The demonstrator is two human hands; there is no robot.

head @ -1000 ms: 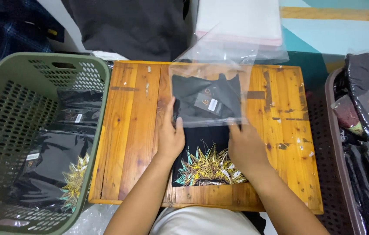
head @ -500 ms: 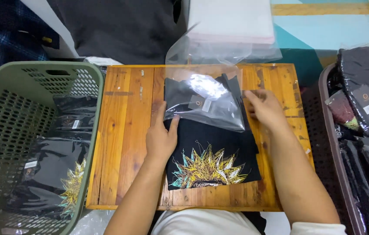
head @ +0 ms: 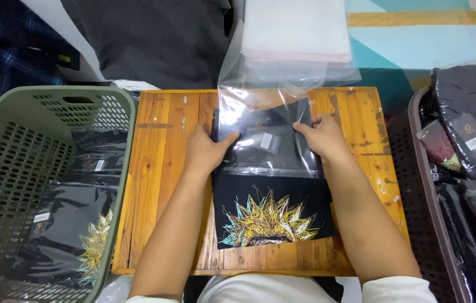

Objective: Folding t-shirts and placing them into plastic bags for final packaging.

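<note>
Two bare hands are seen at work on a folded black T-shirt with a yellow and teal sunburst print (head: 271, 216), which is laid flat at the middle of a small orange-brown wooden plank counter (head: 159, 185). The upper half of the shirt is covered by a clear, glossy plastic sleeve bag (head: 266, 120), whose open mouth is placed across the shirt just above the print, while the closed end is extended toward twelve o'clock, past the far edge of the counter. The left hand (head: 207, 150) is clamped on the bag and the shirt's edge at nine o'clock of the garment, thumb laid on top of the plastic. The right hand (head: 323, 137) is gripped on the bag and shirt at three o'clock, fingers spread over the film. The printed lower half of the shirt is left uncovered toward six o'clock, between the two forearms. At nine o'clock of the counter, an olive-green perforated plastic laundry basket (head: 2, 168) is placed touching it, and bagged black shirts are held inside. At three o'clock, a dark brown basket (head: 423, 185) with more bagged dark garments is set. At twelve o'clock, a stack of pale flat bags (head: 297, 28) is laid.
</note>
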